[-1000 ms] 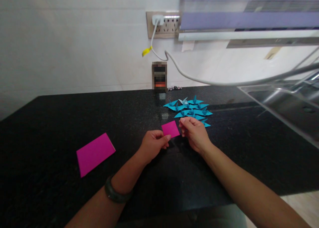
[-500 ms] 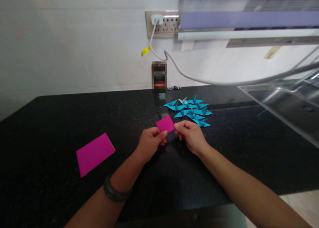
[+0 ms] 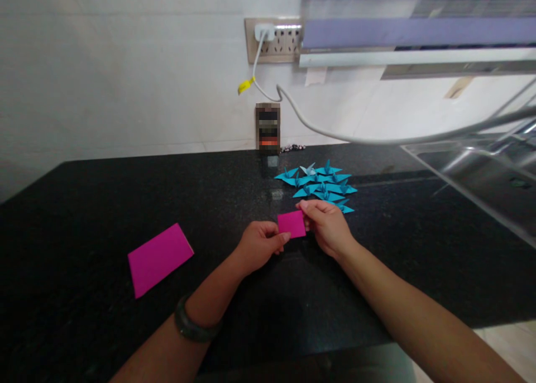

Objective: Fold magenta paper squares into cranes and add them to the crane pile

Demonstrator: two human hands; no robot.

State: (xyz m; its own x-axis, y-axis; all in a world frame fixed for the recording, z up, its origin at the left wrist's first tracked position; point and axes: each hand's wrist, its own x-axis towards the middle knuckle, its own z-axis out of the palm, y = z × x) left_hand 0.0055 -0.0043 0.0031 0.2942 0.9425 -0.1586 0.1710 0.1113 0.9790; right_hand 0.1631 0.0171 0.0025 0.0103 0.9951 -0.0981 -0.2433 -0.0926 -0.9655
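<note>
A small folded square of pink paper [image 3: 292, 224] is held between my two hands above the dark countertop. My left hand [image 3: 260, 245] pinches its lower left corner, thumb on top. At the upper right corner, the thumb and fingers of my right hand [image 3: 329, 225] grip it. Just beyond my right hand lies a cluster of blue paper cranes [image 3: 324, 187], with one pale blue crane [image 3: 309, 170] at the back. A larger stack of pink paper [image 3: 160, 258] rests on the counter to the left of my left hand.
The black stone countertop [image 3: 104, 199] meets a white tiled wall. Against the wall stands a small blurred-out box [image 3: 268, 129] beside a beaded string [image 3: 293, 147]. A white cable [image 3: 318, 129] runs from the socket [image 3: 280, 42] towards the metal sink [image 3: 422, 154] at the right.
The small pink paper has turned to lie squarer and moved slightly right and nearer me. My left hand shifted right and down; my right hand now grips the upper right corner.
</note>
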